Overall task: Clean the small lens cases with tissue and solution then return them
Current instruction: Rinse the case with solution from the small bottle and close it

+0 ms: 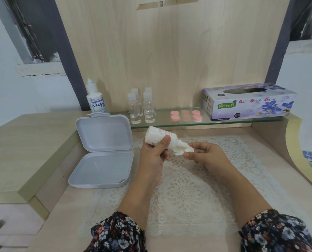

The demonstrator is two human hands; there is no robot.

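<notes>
Left hand [154, 151] grips the tilted bottle [159, 136], right hand [204, 155] pinches the case [184, 151]: squeeze gently, nozzle over the well.

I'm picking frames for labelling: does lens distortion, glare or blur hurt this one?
Head view: wide-angle bending curves the desk edges; light is soft and even, no harsh glare; the tissue box print reads clearly; the white lens case in the right hand blends with the solution bottle tip.
</notes>
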